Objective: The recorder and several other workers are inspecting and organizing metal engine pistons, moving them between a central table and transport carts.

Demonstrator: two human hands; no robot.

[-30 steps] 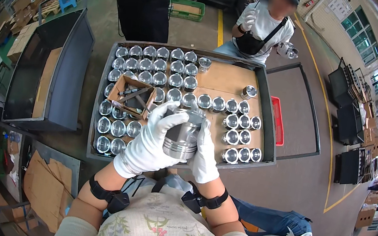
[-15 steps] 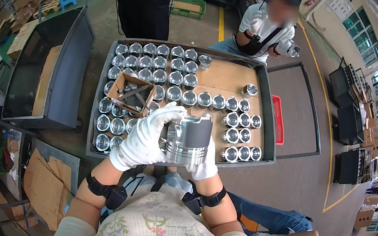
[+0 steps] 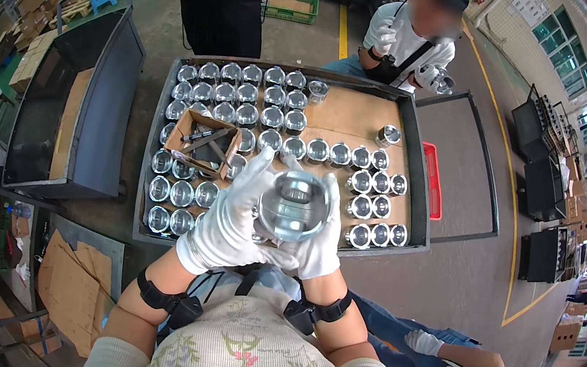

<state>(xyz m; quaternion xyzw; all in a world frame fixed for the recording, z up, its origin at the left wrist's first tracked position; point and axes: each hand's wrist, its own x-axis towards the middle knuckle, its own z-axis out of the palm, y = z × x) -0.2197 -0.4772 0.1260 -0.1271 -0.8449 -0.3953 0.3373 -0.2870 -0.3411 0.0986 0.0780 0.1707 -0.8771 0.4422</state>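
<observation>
A shiny metal piston (image 3: 295,210) is held up close to me, over the near edge of the bin. Its round end with a recess faces up toward me. My left hand (image 3: 233,209), in a white glove, grips its left side with the fingers reaching up along it. On the other side, my right hand (image 3: 328,233), also gloved in white, closes round the piston's right side. Several more pistons (image 3: 245,114) stand in rows on cardboard in the dark metal bin (image 3: 419,220). A small cardboard box (image 3: 178,139) with pens and a flat tool rests among them.
Across the bin stand two people, one in a black apron (image 3: 219,19) and one holding a piston (image 3: 439,81). A red tray (image 3: 432,182) lies right of the bin. A dark metal cart (image 3: 105,112) stands left. Another person's gloved hand (image 3: 424,343) shows at lower right.
Between my hands the piston has turned from side-on, with its grooved rings showing, to its recessed round end facing me. The person at lower right has shifted an arm.
</observation>
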